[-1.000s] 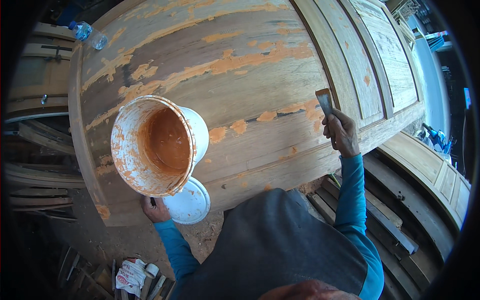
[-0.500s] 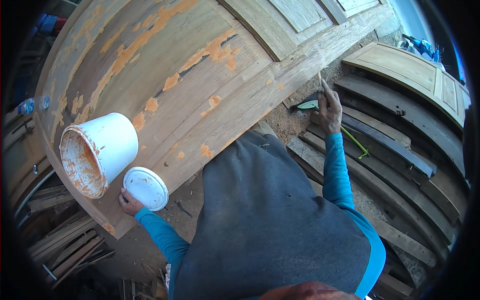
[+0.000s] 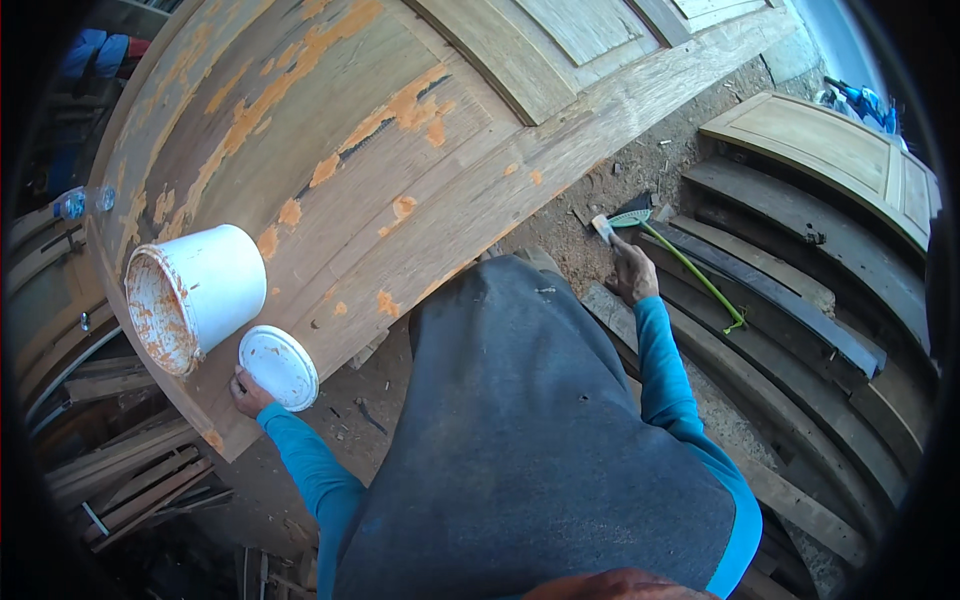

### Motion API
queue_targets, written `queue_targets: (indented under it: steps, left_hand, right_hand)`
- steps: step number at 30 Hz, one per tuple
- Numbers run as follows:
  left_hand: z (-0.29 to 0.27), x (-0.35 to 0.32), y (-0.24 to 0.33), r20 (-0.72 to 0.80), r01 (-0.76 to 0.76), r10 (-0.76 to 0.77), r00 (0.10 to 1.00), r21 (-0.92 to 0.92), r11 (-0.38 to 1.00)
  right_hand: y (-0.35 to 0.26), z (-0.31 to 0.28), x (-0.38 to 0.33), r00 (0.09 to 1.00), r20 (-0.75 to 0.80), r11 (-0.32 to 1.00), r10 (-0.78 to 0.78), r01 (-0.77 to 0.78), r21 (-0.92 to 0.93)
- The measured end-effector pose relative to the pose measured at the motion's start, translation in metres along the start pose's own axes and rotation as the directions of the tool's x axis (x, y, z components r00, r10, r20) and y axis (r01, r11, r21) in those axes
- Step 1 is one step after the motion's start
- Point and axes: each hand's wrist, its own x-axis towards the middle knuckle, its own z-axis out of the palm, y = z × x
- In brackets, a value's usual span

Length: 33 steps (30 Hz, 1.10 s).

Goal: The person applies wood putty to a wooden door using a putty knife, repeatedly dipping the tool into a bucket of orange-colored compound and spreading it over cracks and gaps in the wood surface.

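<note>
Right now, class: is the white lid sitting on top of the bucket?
No. The white lid lies on the wooden door beside the bucket, under the left hand.

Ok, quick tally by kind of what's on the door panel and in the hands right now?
White bucket: 1
White round lid, at the left hand: 1
Scraper, held in the right hand: 1
Total: 3
</note>
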Motion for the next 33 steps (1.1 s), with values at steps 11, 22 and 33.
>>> queue_targets:
  steps: [11, 22, 33]
  left_hand:
    - [-0.002, 0.007, -0.015, -0.046, -0.066, 0.067, 0.997, 0.023, 0.998]
    - [0.002, 0.010, -0.023, -0.062, -0.067, 0.067, 0.996, -0.007, 0.998]
    - [0.002, -0.002, -0.008, -0.059, -0.127, 0.128, 0.990, 0.024, 0.992]
  right_hand:
    - [-0.118, -0.081, 0.048, 0.985, -0.170, 0.974, 0.022, 0.018, 0.226]
    - [-0.121, -0.059, 0.043, 0.990, -0.140, 0.975, -0.014, 0.045, 0.219]
    - [-0.211, -0.029, 0.037, 0.996, 0.065, 0.947, -0.059, 0.035, 0.320]
